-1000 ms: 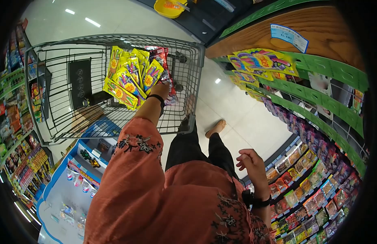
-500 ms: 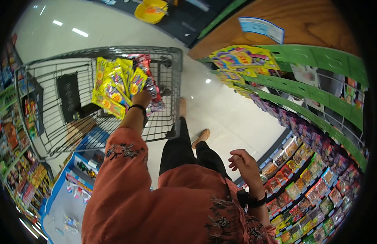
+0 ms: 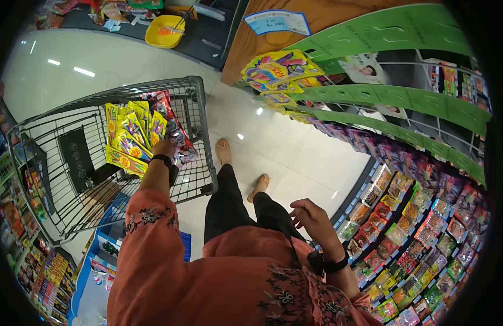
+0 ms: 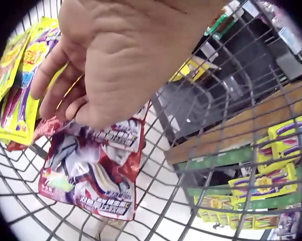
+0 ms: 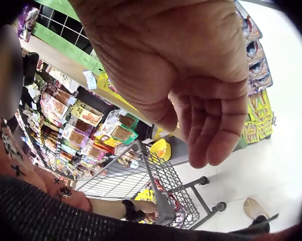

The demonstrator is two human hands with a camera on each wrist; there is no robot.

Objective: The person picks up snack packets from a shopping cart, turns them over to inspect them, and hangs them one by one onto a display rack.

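Yellow candy packets (image 3: pixel 131 136) lie fanned out in the shopping cart (image 3: pixel 201 130), beside red and purple packets (image 3: pixel 178 137). My left hand (image 3: pixel 163 149) reaches into the cart over the edge of both piles. In the left wrist view the left hand (image 4: pixel 123 60) has bent fingers above a red packet (image 4: pixel 90 170); whether the fingertips pinch anything is hidden. My right hand (image 3: pixel 315 220) hangs at the right of my body, away from the shelves. The right wrist view shows the right hand (image 5: pixel 191 85) with loosely bent fingers and nothing in them.
Green-edged shelves (image 3: pixel 387 103) with hanging yellow packets (image 3: pixel 281 68) stand on the right, above rows of bagged snacks (image 3: pixel 409 239). A yellow bowl (image 3: pixel 163 32) sits on a dark surface at the top. A blue-edged display (image 3: pixel 88 282) stands lower left.
The cart and my left hand have shifted left and down in the head view, while the shelf and yellow bowl have moved left too. The left hand stays at the packets.
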